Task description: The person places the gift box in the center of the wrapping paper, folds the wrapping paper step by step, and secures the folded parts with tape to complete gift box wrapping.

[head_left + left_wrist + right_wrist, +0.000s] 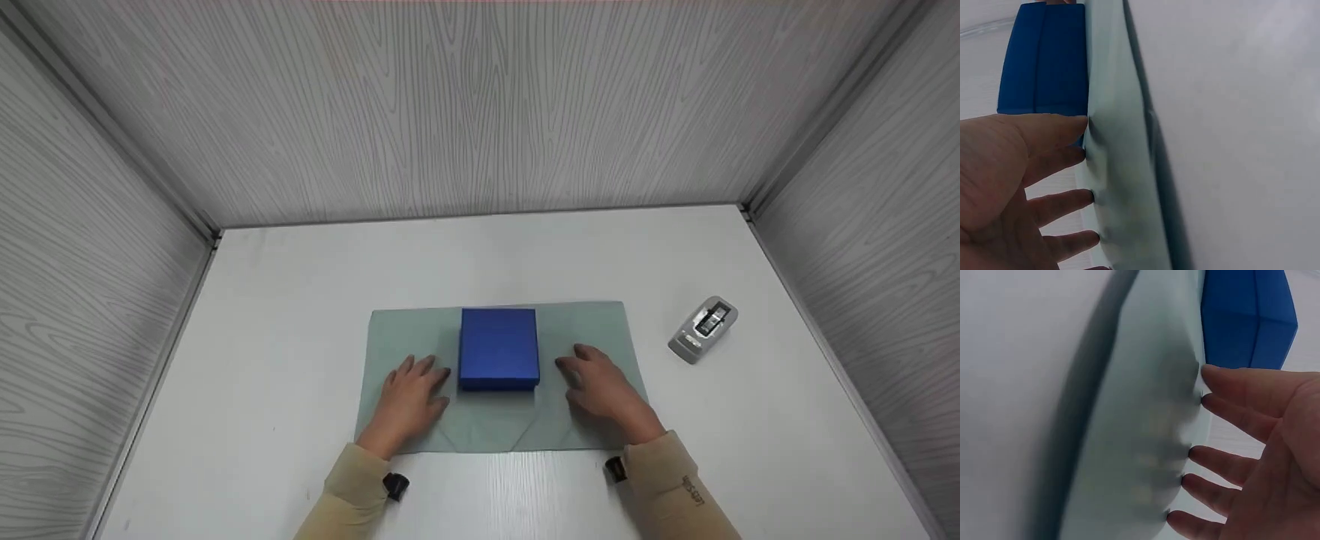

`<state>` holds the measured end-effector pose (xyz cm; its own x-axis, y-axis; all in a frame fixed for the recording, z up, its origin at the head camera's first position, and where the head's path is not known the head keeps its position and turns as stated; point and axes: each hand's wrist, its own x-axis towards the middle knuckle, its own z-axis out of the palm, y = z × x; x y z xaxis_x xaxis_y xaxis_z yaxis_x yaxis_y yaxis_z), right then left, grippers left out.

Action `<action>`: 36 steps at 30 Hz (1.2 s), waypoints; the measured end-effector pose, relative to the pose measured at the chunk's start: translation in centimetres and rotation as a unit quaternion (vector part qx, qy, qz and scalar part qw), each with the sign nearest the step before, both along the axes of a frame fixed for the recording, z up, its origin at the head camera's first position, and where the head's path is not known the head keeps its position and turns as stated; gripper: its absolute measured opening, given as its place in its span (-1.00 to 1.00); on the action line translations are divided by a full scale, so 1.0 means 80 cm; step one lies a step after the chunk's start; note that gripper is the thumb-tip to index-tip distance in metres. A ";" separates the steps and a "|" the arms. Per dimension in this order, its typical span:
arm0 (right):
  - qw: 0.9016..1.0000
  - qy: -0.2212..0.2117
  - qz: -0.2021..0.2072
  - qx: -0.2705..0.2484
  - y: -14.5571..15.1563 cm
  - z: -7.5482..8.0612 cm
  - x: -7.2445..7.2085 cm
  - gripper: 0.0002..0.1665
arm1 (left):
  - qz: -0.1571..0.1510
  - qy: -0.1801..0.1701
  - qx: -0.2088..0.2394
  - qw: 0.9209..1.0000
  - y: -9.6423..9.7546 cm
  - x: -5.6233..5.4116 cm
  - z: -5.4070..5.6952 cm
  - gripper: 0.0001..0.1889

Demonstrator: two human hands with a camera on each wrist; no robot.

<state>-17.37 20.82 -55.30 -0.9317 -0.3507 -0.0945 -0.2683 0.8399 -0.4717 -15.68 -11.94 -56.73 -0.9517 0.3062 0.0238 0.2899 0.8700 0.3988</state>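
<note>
A blue lidded box [499, 349] sits at the middle of a pale green sheet [495, 431] spread on the table. Left of the box, my left hand [407, 399] rests with its fingertips on the sheet, fingers spread. On the other side my right hand [604, 386] touches the sheet in the same way, apart from the box. Fingertips press on the sheet [1123, 169] in the left wrist view, the blue box [1044, 59] beyond the thumb. The right wrist view shows straight fingers on the sheet, near the box [1247, 318]. Both hands hold nothing.
A grey stapler-like device [703, 330] with a dark window on top lies on the white table [247, 360], right of the sheet. Grey wood-grain panels [480, 112] enclose the table at the back and both sides.
</note>
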 end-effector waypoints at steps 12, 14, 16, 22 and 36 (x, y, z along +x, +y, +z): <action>1.000 -0.020 0.002 0.021 0.013 0.001 -0.022 -0.37 | 0.006 -0.027 -0.022 0.999 -0.008 -0.021 0.001 -0.51; 0.999 -0.026 0.004 0.024 0.013 0.001 -0.027 -0.37 | 0.004 -0.026 -0.023 0.999 -0.009 -0.026 0.001 -0.51; 0.999 -0.030 0.008 0.027 0.013 0.002 -0.033 -0.36 | 0.004 -0.026 -0.023 0.999 -0.010 -0.030 0.002 -0.50; 0.999 -0.036 0.015 0.029 0.012 0.004 -0.047 -0.36 | 0.007 -0.031 -0.018 0.999 -0.011 -0.042 0.003 -0.50; 0.998 -0.040 -0.017 -0.040 0.010 0.004 -0.062 -0.46 | 0.046 -0.015 0.011 0.999 -0.005 -0.046 0.003 -0.56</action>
